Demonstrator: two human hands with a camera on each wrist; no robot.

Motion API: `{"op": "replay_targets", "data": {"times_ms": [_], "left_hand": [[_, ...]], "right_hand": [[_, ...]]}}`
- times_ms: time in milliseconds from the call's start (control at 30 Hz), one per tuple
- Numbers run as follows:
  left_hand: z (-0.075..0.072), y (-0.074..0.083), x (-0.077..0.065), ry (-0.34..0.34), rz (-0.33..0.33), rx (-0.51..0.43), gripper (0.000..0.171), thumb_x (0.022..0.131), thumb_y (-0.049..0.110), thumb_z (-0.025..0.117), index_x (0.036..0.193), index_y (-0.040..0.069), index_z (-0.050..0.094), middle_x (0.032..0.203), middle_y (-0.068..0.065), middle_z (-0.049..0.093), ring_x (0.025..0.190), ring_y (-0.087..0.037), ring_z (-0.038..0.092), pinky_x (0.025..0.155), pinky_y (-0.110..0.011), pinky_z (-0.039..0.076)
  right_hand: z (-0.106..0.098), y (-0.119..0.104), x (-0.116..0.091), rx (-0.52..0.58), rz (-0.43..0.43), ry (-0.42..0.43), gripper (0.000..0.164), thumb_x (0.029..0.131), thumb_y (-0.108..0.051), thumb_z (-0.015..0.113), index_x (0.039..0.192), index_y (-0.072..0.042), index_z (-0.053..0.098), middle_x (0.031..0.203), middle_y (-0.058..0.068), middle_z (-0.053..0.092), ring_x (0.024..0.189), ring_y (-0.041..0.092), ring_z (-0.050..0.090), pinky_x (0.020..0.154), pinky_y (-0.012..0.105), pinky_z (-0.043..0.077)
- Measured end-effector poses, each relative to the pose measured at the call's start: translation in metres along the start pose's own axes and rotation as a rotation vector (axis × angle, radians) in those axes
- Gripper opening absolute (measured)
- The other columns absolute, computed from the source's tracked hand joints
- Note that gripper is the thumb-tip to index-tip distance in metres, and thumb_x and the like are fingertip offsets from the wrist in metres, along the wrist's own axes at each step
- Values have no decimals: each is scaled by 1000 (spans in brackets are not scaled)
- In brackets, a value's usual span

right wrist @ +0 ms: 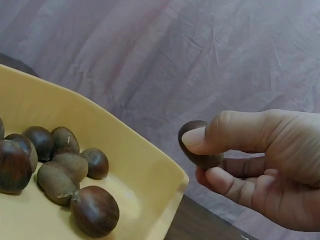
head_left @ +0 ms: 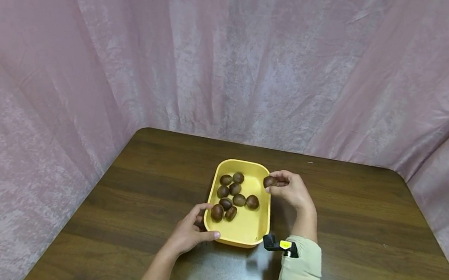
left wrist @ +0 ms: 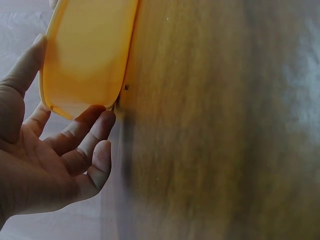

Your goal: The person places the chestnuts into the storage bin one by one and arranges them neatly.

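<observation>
Between the thumb and fingers of my right hand [head_left: 294, 190] a brown chestnut [head_left: 269, 182] is pinched, held up at the right rim of a yellow plastic tray [head_left: 247, 228]. The right wrist view shows the thumb laid across that chestnut [right wrist: 206, 161], beside the tray's corner. My left hand [head_left: 190, 234] grips the tray's near left corner, thumb at the front and fingers along the left side. Inside the tray lie several chestnuts, mostly toward the left, with one glossy chestnut [head_left: 252, 202] near the middle. The left wrist view shows the tray's outer wall [left wrist: 87, 55] against the fingers.
The tray stands on a dark wooden table [head_left: 152, 187]. Pink curtains [head_left: 257, 70] hang behind the table and along its sides. A black wrist camera mount [head_left: 279, 244] on the right sleeve sits close to the tray's near right corner.
</observation>
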State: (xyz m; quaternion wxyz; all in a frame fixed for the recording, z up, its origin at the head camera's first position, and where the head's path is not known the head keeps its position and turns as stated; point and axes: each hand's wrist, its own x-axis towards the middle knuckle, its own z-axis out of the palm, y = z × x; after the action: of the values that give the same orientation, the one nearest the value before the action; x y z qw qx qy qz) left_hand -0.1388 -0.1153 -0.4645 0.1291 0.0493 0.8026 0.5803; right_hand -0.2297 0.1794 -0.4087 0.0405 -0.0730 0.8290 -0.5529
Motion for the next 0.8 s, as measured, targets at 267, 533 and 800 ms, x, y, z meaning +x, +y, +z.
{"op": "replay_targets", "data": {"times_ms": [267,533,800], "left_hand": [[-1,-1,0,-1,1,1,73,71,27,83,132,20,43,102,-20,55,74,-23,59,59,-34,45],[1,0,-1,-3,-1,-1,74,71,27,83,132,20,43,100,-16,55,74,-22,59,58,-34,46],[-2,3,-4,3,11,-6,73,71,22,83,133,19,43,99,-19,56,72,-22,59,57,-34,45]], "right_hand": [[1,8,22,-90,-40,-114,43,74,-3,77,114,5,62,99,14,64,90,27,58,75,33,46],[10,4,39,-105,13,-191,44,74,1,75,115,5,62,106,14,65,98,28,57,84,41,44],[31,2,54,-100,67,-198,43,74,1,76,114,2,63,106,13,63,100,29,55,85,41,44]]}}
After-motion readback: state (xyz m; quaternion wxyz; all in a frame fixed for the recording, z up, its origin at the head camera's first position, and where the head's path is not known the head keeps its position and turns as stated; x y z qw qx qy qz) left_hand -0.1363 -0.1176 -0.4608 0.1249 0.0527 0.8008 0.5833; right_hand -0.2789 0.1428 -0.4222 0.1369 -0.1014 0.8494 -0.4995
